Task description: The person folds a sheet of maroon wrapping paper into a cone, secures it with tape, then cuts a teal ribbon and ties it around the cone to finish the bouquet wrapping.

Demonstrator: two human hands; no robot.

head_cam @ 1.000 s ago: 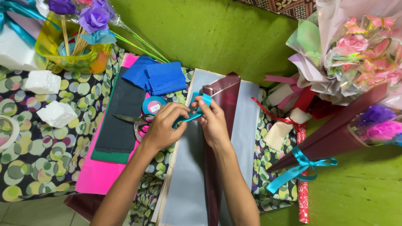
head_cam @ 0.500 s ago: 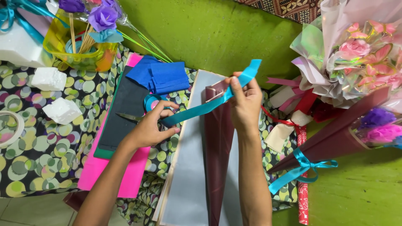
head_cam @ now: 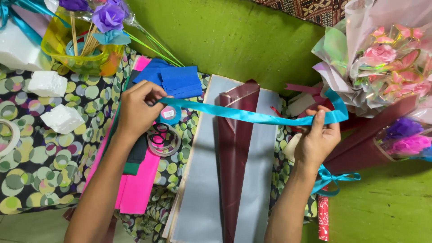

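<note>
both hands [head_cam: 135, 110] [head_cam: 317, 141] pinch the teal ribbon [head_cam: 252, 116], stretched taut just above the maroon cone [head_cam: 236, 148]; best kept flat and untwisted, with the spool [head_cam: 170, 114] beside the cone left free.

Your left hand [head_cam: 135, 110] covers the ribbon [head_cam: 252, 116] end, so you can't see how much is left past the pinch. The spool [head_cam: 170, 114] sits half behind the ribbon. Scissors [head_cam: 157, 134] blades are hidden under your wrist, probably closed. The bouquet [head_cam: 382, 58] and foam block [head_cam: 15, 47] are cut off by the frame edges.
</note>
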